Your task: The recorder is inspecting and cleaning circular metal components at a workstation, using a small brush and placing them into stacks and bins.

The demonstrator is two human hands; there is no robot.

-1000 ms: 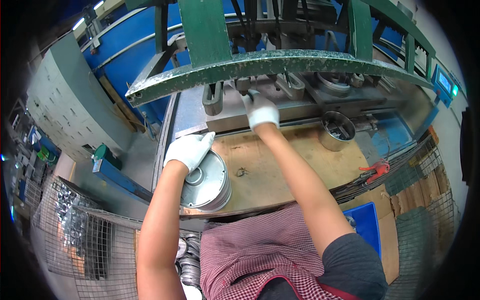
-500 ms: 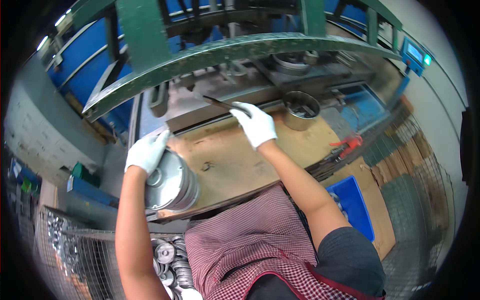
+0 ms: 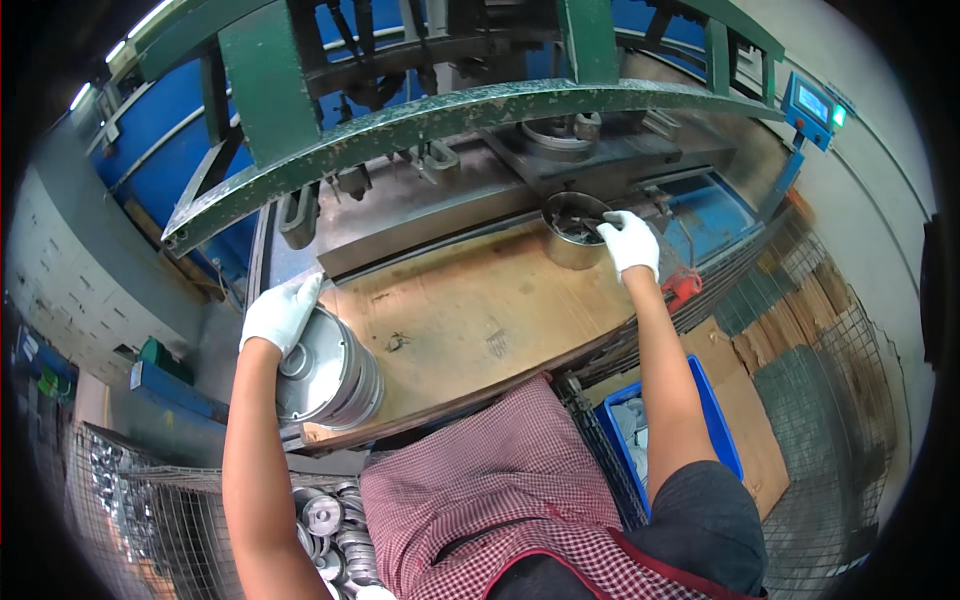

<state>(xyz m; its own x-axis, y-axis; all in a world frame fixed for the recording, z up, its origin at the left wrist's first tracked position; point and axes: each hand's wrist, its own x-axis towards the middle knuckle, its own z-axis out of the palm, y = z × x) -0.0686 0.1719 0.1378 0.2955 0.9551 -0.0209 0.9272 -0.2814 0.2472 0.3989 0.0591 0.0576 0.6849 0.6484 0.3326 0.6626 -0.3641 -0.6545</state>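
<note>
My left hand (image 3: 278, 313), in a white glove, lies on top of a stack of round metal lids (image 3: 328, 372) at the left end of the brown worktop (image 3: 470, 320), with its fingers curled over the top lid's far edge. My right hand (image 3: 630, 240), also gloved, reaches to the open round metal tin (image 3: 568, 240) at the worktop's far right. Its fingers pinch a thin dark tool (image 3: 592, 224) whose tip is inside the tin. What the tin holds is not visible.
A green press frame (image 3: 450, 105) arches over the grey machine bed (image 3: 420, 215) behind the worktop. A blue control box (image 3: 810, 105) is at the far right, with a red tool (image 3: 682, 290) by the wire fence, a blue crate (image 3: 705, 420) below, and a wire cage of metal parts (image 3: 330, 520) at the lower left.
My right hand has swung from under the press frame to the metal tin on the right. My left hand has stayed on the lid stack.
</note>
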